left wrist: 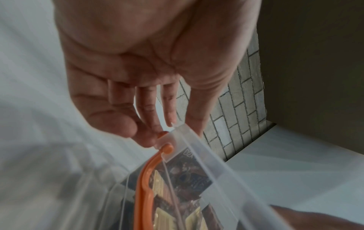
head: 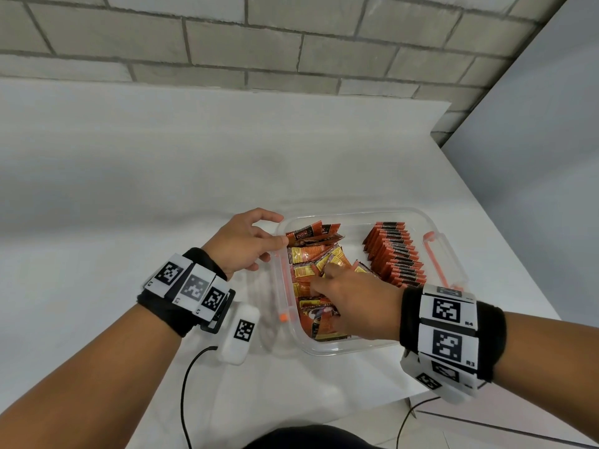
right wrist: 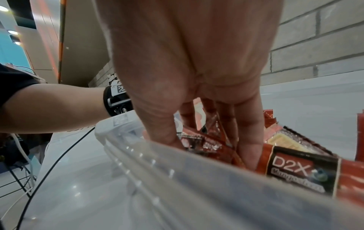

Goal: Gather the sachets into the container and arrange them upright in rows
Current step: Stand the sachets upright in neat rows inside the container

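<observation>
Your glossy red-orange foil sachets (head: 319,270) are all in the clear plastic container (head: 343,346) on the white table (head: 162,189): a loose crinkly heap on its left half, and a neat upright row (head: 395,254) standing on edge along the right. Your right hand (head: 353,303) is dug into the heap, fingers curled down among the packets, but I can't tell if it's actually gripping one. Your left hand (head: 241,243) pinches the container's thin rounded rim at the far-left corner, right by the orange latch (left wrist: 145,183). Grey block wall (head: 291,43) behind
</observation>
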Motion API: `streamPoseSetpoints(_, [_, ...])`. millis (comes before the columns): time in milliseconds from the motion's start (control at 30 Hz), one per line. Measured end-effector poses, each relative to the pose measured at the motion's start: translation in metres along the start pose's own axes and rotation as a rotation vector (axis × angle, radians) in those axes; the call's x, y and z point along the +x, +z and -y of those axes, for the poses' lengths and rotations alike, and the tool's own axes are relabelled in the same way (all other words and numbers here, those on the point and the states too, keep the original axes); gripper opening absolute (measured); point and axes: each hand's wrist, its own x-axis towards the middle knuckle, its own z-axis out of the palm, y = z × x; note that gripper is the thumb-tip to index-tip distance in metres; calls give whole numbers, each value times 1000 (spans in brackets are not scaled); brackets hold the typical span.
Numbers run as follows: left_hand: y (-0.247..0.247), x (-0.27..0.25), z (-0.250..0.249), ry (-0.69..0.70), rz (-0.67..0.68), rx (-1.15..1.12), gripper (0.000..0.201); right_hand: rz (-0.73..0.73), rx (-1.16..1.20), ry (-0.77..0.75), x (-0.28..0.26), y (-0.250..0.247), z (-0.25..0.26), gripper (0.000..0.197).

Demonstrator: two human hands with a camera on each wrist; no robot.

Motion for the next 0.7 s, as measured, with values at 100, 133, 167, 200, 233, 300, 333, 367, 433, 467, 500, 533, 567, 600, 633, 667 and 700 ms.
streamPoseSetpoints(100, [0,0,0,-1,0,-2,35,29,-24,28,0,2,3,48])
streamPoseSetpoints(133, [0,0,0,0,0,-2,35,32,-35,31,1,2,5,47])
streamPoseSetpoints(167, [0,0,1,1,-2,-1,35,33,-47,30,2,2,6,45])
streamPoseSetpoints(200, [0,0,1,2,-3,1,35,34,-57,26,3,3,7,41])
streamPoseSetpoints(233, [0,0,1,2,-4,2,35,28,-67,23,5,3,8,37])
streamPoseSetpoints(300, [1,0,1,3,-7,2,34,15,-84,28,6,3,9,33])
streamPoseSetpoints(333, [1,0,1,4,-9,2,34,12,-89,33,6,3,10,33])
streamPoseSetpoints(367, [1,0,1,5,-11,2,34,11,-94,37,7,3,11,33])
streamPoseSetpoints(433, [1,0,2,6,-12,0,34,10,-113,36,7,4,12,31])
streamPoseSetpoints(467, [1,0,2,7,-12,-2,34,16,-124,33,7,4,12,29])
streamPoseSetpoints(500, [1,0,3,9,-12,-5,34,19,-137,29,7,5,12,27])
streamPoseSetpoints(533, [1,0,3,11,-11,-7,35,14,-148,23,7,4,13,25])
streamPoseSetpoints(567, [1,0,3,13,-11,-10,35,4,-148,19,6,3,12,24])
streamPoseSetpoints(600, [1,1,3,15,-12,-13,36,-12,-137,12,5,1,12,23])
streamPoseSetpoints(633, [1,1,4,17,-14,-13,36,-32,-119,6,4,-1,11,22])
streamPoseSetpoints(667, [1,1,3,18,-16,-13,37,-56,-94,1,1,-3,9,22])
streamPoseSetpoints(700, [0,0,3,19,-22,-10,38,-78,-59,-3,-3,-7,8,22])
